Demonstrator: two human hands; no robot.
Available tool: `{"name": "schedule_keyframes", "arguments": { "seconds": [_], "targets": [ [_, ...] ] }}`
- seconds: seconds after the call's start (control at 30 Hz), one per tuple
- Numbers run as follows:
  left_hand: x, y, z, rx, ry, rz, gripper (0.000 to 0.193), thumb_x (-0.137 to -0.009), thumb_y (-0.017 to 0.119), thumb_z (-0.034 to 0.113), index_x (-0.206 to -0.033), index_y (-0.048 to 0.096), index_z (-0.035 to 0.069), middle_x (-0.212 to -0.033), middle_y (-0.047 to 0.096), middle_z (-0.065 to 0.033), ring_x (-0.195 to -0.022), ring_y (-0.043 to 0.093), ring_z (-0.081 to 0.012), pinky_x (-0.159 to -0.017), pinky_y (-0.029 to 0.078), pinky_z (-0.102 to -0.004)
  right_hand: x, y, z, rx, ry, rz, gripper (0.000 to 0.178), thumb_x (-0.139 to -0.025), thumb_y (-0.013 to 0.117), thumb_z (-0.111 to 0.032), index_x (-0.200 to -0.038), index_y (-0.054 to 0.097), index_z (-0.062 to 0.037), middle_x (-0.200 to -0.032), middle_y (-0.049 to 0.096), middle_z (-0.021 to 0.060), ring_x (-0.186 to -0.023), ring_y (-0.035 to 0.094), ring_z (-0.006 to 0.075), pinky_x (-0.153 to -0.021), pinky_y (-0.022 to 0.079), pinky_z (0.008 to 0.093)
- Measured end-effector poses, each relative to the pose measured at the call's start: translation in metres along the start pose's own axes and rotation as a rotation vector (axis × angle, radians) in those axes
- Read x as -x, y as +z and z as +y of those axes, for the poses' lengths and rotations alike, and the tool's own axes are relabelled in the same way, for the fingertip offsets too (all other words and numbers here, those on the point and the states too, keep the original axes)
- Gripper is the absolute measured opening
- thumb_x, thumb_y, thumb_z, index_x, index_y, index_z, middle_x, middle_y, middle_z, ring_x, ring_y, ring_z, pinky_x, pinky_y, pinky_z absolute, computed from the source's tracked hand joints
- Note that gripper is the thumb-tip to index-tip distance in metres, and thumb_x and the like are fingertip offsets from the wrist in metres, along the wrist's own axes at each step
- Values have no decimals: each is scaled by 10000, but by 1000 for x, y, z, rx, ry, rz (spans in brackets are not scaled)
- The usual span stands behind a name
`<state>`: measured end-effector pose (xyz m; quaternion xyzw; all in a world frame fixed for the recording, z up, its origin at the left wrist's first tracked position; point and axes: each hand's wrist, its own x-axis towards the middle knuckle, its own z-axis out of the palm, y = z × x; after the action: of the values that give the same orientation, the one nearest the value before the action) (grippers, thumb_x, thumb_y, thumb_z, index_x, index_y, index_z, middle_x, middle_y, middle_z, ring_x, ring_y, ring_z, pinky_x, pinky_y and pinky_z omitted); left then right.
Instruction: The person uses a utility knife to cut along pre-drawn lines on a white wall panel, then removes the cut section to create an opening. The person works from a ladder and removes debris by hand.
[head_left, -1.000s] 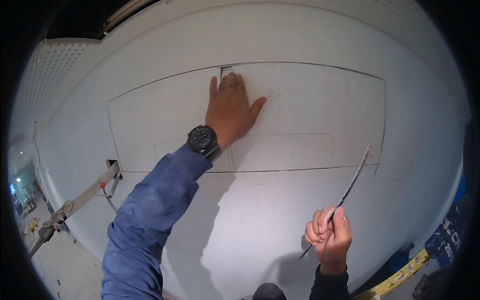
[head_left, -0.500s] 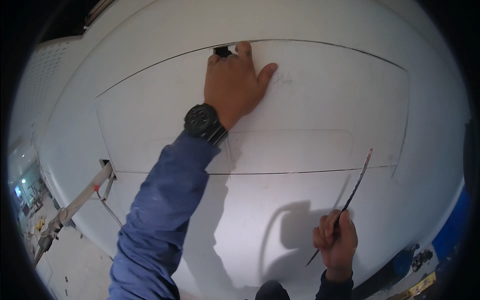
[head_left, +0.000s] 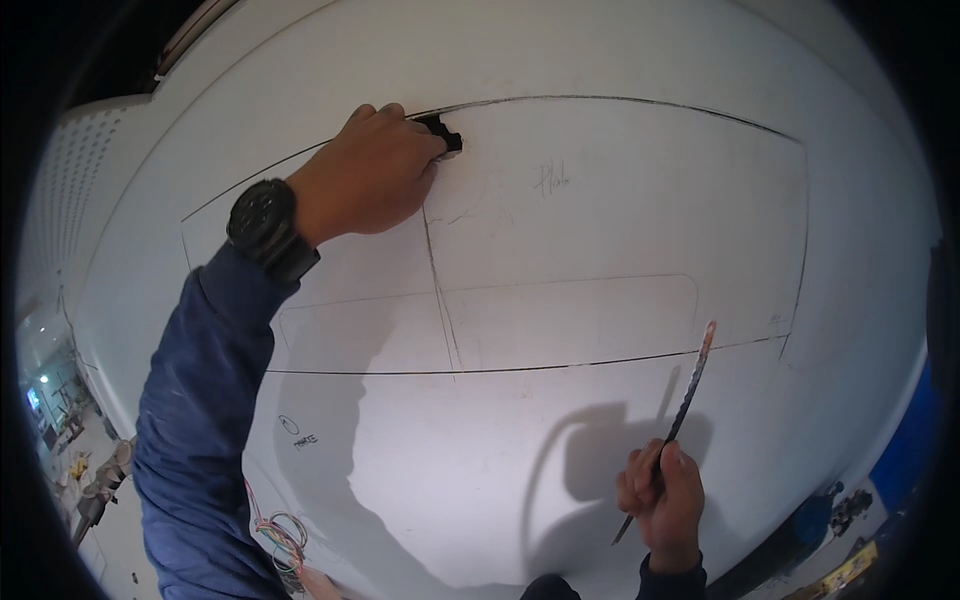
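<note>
Leftward went the left hand (head_left: 372,172), curled at the dark, ragged hole (head_left: 450,134), its hold unclear, where slipping could scrape it, while the right hand (head_left: 668,498) pinched a thin blade (head_left: 690,388) well below, rightward.

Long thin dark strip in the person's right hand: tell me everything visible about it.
The long, thin, dark strip looks like metal, slightly jagged-edged, with reddish marks near its upper tip. It slants up rightward, gripped below its middle by the bare right hand, its lower end poking out below. It appears clear of the smooth white surface behind.
</note>
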<state>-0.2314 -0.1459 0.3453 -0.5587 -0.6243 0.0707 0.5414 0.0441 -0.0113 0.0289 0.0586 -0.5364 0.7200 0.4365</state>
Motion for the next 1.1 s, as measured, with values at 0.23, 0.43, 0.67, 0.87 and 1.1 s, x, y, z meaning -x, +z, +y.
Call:
{"name": "schedule_keyframes", "arguments": {
  "seconds": [0.23,0.43,0.67,0.87,1.1],
  "targets": [
    [-62,39,-41,837,-281,-312,304,-1000,485,104,-1011,745,-54,-917,756,-200,-788,745,-324,-777,584,-477,-1,-3,-6,20,39,-44,565,-1132,464,-497,-773,474,-60,-639,355,-3,-521,304,103,-496,234,294],
    [-101,-6,-15,534,-495,-667,440,-951,606,251,-1260,617,-62,-1026,747,-177,-814,755,-235,-832,622,-376,0,-5,-13,38,73,-98,575,-1135,452,-479,-747,470,-56,-640,366,12,-518,313,116,-499,254,305],
    [-82,22,-13,841,-371,-423,563,-1026,584,430,-1343,649,-31,-1198,759,-171,-918,775,-206,-910,590,-343,11,9,-5,124,117,-150,512,-1160,410,-370,-765,449,-45,-673,421,36,-580,361,117,-536,304,293],
    [-97,32,-30,1452,-390,-691,517,-1022,552,378,-1275,684,-53,-1123,778,-162,-753,762,-241,-775,609,-371,32,-15,-11,253,173,75,532,-1148,441,-437,-765,458,-68,-637,368,2,-525,350,104,-481,296,275],
    [-69,25,25,511,-172,-222,320,-928,550,167,-953,726,-99,-898,743,-212,-732,740,-284,-660,570,-395,53,-80,-38,202,34,481,489,-1142,480,-446,-809,508,-89,-604,365,-31,-473,334,69,-433,280,245]
  ]
}}
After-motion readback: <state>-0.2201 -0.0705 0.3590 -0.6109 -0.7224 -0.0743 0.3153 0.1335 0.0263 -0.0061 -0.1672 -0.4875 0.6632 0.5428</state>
